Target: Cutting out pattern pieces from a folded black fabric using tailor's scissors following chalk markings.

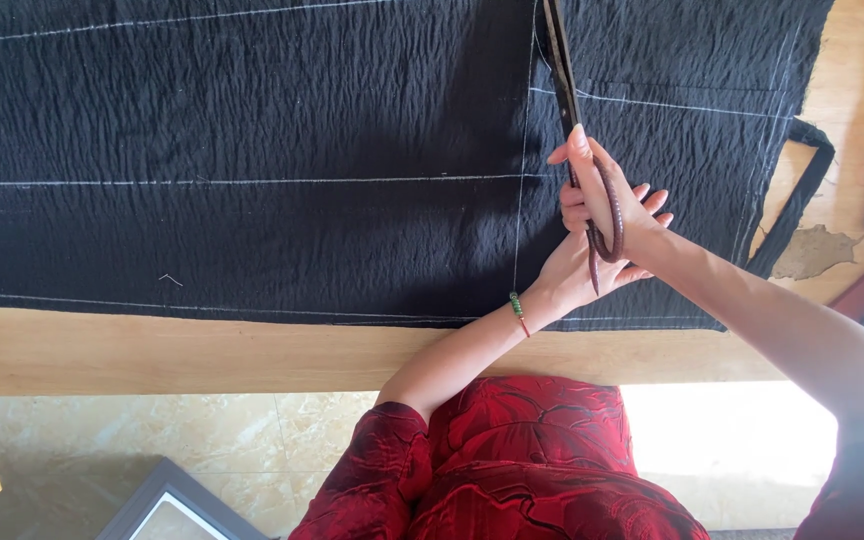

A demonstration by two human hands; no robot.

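Cutting black fabric along a chalk line with long shears

The right hand (pixel 607 205) has its grip closed through the loops of the tailor's shears (pixel 574 120), whose long blades run straight away from the person, lying on or just beside the vertical chalk line (pixel 523 150). The left hand (pixel 577 265) sits just under and beside the right, its fingers curled near the handles; I cannot tell whether it grips them or presses the cloth. The black crinkled fabric (pixel 252 150) lies spread flat over the wooden table (pixel 202 355), reaching nearly to its near edge. Below the table edge, pale marbled floor tiles (pixel 102 440) show beside the red patterned dress (pixel 512 470).
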